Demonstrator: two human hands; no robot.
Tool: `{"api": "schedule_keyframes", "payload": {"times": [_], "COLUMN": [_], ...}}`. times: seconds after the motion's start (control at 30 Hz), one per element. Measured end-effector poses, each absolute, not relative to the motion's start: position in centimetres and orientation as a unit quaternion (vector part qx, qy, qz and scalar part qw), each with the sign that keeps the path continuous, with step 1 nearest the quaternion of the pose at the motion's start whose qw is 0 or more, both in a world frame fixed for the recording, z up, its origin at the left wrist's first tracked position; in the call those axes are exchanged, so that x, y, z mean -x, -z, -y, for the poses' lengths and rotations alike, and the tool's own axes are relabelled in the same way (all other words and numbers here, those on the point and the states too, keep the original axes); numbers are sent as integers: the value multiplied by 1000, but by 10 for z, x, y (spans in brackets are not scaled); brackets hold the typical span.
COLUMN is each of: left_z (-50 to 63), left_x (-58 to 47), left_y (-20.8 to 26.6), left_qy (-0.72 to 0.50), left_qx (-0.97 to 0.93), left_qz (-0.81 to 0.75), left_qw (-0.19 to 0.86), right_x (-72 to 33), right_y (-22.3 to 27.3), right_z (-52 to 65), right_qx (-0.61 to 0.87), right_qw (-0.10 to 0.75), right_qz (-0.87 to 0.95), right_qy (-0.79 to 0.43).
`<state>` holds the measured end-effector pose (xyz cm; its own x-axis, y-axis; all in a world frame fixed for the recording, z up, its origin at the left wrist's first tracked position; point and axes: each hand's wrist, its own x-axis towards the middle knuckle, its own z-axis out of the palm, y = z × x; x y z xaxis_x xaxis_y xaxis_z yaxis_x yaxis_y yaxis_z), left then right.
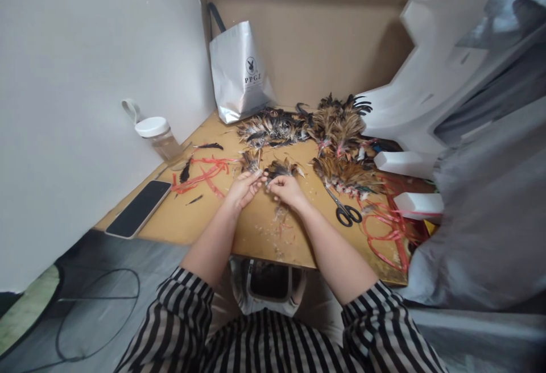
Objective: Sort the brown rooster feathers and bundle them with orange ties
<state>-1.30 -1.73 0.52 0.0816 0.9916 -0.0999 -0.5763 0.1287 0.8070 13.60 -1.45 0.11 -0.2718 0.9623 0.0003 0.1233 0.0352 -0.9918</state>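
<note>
My left hand (pixel 247 188) and my right hand (pixel 285 188) are close together over the front middle of the table, fingertips almost meeting. Thumb and fingers of the left are pinched, apparently on a feather. My right fingers are curled into a pinch too, but what lies between them is too small to make out. Just beyond the left fingers is a small tuft of brown feathers (pixel 251 161). A darker feather tuft (pixel 282 169) lies behind the right hand, partly covered by it. Bits of down (pixel 279 214) are scattered on the table below both hands.
Bundles of brown and black feathers (pixel 336 120) lie at the back and right. Black-handled scissors (pixel 348 214) and red strips (pixel 390 231) are on the right. Leftward are more red strips (pixel 205 174), a phone (pixel 139 209) and a bottle (pixel 160 140). A silver bag (pixel 239 71) stands behind.
</note>
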Motion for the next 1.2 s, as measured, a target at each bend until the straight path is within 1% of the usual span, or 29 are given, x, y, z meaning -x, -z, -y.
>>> {"api": "schedule_keyframes", "payload": {"times": [0.13,0.23,0.37,0.47,0.57,0.73,0.83,0.97,1.2], "left_z": [18,21,23,23,21,20,22,24,24], "left_x": [15,16,16,16,17,15,12,10,9], "left_y": [-7,-9,-9,-7,-5,-5,-5,-4,-1], "left_qy": [-592,-575,-548,-543,-552,-531,-505,-486,-465], "left_qx": [-273,-267,-286,-297,-304,-335,-360,-376,-404], "left_qz": [-323,-324,-304,-289,-302,-362,-387,-406,-408], "left_qw": [687,702,725,730,715,689,683,676,674], "right_x": [-143,-148,-151,-151,-151,-147,-144,-142,-142], "right_y": [-7,-11,-12,-13,-13,-13,-10,-9,-3], "right_z": [13,12,14,16,15,10,8,8,7], "right_qx": [410,373,302,279,290,334,358,386,396], "right_qw": [370,331,279,270,301,427,474,494,476], "right_qz": [520,484,463,448,429,426,438,427,429], "right_qy": [-652,-719,-785,-805,-801,-724,-675,-652,-658]}}
